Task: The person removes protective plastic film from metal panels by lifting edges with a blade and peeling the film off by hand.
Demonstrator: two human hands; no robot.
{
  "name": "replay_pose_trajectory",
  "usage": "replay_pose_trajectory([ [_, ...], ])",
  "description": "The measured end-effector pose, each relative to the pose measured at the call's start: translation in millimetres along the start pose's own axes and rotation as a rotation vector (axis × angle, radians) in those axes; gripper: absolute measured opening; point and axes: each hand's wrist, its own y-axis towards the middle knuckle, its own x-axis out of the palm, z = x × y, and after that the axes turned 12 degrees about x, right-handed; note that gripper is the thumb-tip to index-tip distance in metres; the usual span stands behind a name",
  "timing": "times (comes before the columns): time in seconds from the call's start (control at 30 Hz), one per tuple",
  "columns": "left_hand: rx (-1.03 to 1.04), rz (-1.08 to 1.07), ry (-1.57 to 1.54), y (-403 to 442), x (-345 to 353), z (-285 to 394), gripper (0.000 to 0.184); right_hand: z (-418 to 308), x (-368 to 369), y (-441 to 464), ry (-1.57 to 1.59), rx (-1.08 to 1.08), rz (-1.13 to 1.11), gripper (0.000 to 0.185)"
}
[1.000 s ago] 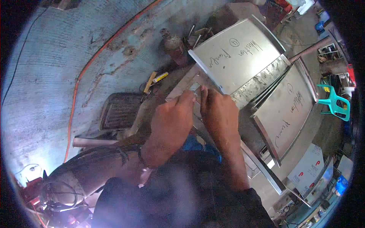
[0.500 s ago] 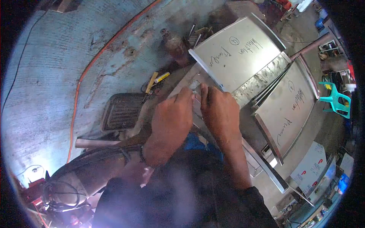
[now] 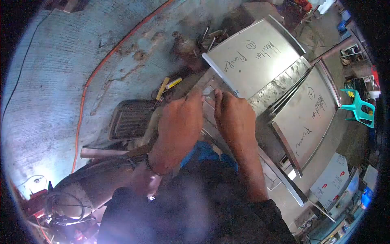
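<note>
Both hands close in on a small pale piece [image 3: 208, 90].
We see it between left hand [image 3: 178, 124] and right hand [image 3: 236, 120], near the marked panel [image 3: 260, 61]; fingers curled together, probably for fine control. Pinching: can't tell.

The piece [image 3: 208, 90] I have at my fingertips is small, pale and whitish, and looks flat. It shows in the narrow gap between my left hand [image 3: 178, 124] and right hand [image 3: 235, 118], just ahead of the thumbs. My fingers partly cover it, so its full outline is hidden.
</note>
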Motion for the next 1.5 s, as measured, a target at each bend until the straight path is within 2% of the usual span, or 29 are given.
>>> replay_pose_trajectory([
  [0.07,-0.011,0.039,-0.044,0.6,-0.5,3.2,0.014,3.8,2.8,1.0,-0.025,-0.075,0.067,0.039],
  [0.5,-0.043,-0.012,-0.039,-1.3,3.7,6.8,0.013,5.3,3.7,2.0,-0.048,-0.053,0.023,0.041],
  [0.57,-0.050,0.002,0.002,3.1,1.4,3.7,0.013,7.1,8.2,2.0,-0.001,-0.107,0.124,0.041],
  [0.7,-0.018,0.012,0.049,1.8,1.4,3.2,0.014,4.5,4.9,1.8,-0.007,-0.089,0.087,0.041],
  [0.77,-0.011,0.032,-0.045,-2.0,1.0,7.0,0.014,4.4,4.4,0.8,-0.027,-0.086,0.099,0.041],
  [0.87,-0.011,-0.023,-0.012,3.8,0.5,4.5,0.018,4.6,4.0,0.6,-0.002,-0.095,0.070,0.041],
  [1.0,-0.003,-0.047,0.023,6.3,-4.7,5.1,0.014,4.5,4.8,0.5,-0.004,-0.099,0.094,0.041],
  [1.1,-0.054,-0.028,-0.038,4.6,-5.4,10.9,0.015,6.1,5.1,-0.6,-0.004,-0.077,0.115,0.042],
  [1.2,-0.064,-0.029,0.027,4.5,1.1,3.1,0.015,3.4,2.3,-0.6,-0.012,-0.086,0.054,0.042],
  [1.27,0.029,0.017,0.020,6.1,-0.5,-2.9,0.019,2.2,0.8,0.2,0.011,-0.019,0.012,0.045],
  [1.4,-0.018,0.095,-0.009,-2.4,4.3,-6.2,0.018,3.4,1.5,-0.1,-0.012,-0.057,0.057,0.043],
  [1.47,0.026,0.258,-0.113,-9.1,11.5,-10.0,0.017,2.0,1.4,0.2,-0.024,-0.043,0.049,0.043],
  [1.5,0.025,0.260,-0.114,-13.0,15.8,-12.5,0.017,1.7,1.6,0.4,-0.027,-0.044,0.049,0.043],
])
